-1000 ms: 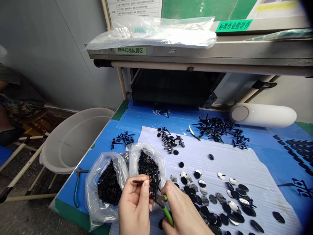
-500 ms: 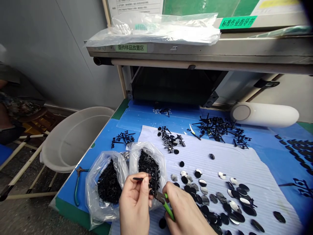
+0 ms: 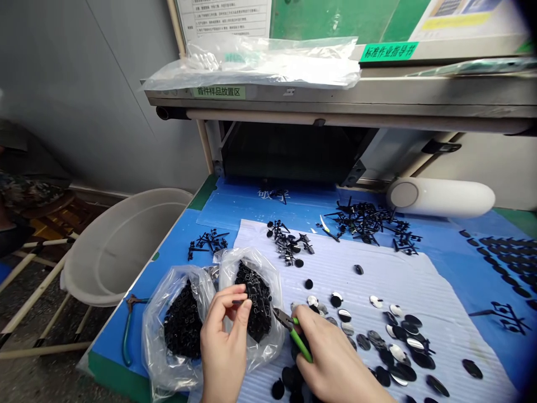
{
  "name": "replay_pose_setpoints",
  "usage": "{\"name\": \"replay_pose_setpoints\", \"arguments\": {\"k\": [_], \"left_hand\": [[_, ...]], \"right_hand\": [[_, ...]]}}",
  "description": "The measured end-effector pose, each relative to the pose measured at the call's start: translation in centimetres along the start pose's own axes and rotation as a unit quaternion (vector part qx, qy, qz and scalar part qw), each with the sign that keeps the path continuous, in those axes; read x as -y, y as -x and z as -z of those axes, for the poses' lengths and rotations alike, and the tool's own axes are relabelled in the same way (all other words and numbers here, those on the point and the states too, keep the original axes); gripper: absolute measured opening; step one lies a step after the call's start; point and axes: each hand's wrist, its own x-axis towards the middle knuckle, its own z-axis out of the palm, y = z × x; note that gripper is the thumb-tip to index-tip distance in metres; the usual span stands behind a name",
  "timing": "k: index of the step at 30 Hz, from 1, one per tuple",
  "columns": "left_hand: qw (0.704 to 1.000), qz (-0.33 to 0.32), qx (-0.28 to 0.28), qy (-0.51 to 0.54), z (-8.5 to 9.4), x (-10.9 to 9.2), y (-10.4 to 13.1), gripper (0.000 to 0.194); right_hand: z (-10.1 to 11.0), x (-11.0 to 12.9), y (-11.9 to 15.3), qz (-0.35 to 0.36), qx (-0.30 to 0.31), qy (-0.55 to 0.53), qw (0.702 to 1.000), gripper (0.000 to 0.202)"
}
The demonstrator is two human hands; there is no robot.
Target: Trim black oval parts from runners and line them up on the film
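My left hand (image 3: 224, 341) is closed in a pinch on a thin black plastic stick (image 3: 238, 302), mostly hidden by the fingers. It hovers over a clear plastic bag (image 3: 274, 282) full of small black plastic parts (image 3: 257, 305). My right hand (image 3: 331, 358) grips green-handled nippers (image 3: 301, 342), their jaws pointing up and left, apart from the left hand. A second clear bag (image 3: 153, 341) of similar black parts (image 3: 182, 324) stands to the left. Round black and shiny discs (image 3: 405, 369) lie scattered on a white sheet (image 3: 327, 263) to the right.
Teal-handled pliers (image 3: 127, 333) lie at the table's left edge, beside a large pale bin (image 3: 121, 240). Black sprue pieces (image 3: 364, 221) are heaped at the back, near a white cylinder (image 3: 444, 197). A metal shelf (image 3: 293, 101) spans above. Discs in rows (image 3: 507, 257) lie at far right.
The nippers have moved right, away from my left hand and the black stick. My left hand has shifted slightly up and left over the bag. The whole view has also shifted a little.
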Motion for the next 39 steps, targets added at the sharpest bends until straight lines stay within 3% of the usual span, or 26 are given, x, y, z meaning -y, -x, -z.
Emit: {"name": "replay_pose_setpoints", "arguments": {"k": [7, 29, 34, 39], "left_hand": [[0.987, 0.060, -0.015, 0.147, -0.2, -2.5, 1.9, 0.010], [0.981, 0.066, -0.023, 0.181, 1.2, -3.4, 2.7, 0.008], [0.979, 0.057, -0.047, 0.188, 1.7, -3.5, 2.8, 0.009], [0.974, 0.047, -0.074, 0.208, 1.9, -3.2, 2.9, 0.010]], "right_hand": [[0.3, 1.9, -1.0, 0.030, -0.014, -0.079, 0.996, 0.031], [0.9, 2.9, -1.0, 0.090, 0.049, -0.118, 0.988, 0.036], [0.4, 3.3, -1.0, 0.101, 0.045, -0.111, 0.988, 0.030], [-0.1, 3.8, -1.3, 0.107, 0.030, -0.122, 0.986, 0.037]]}}
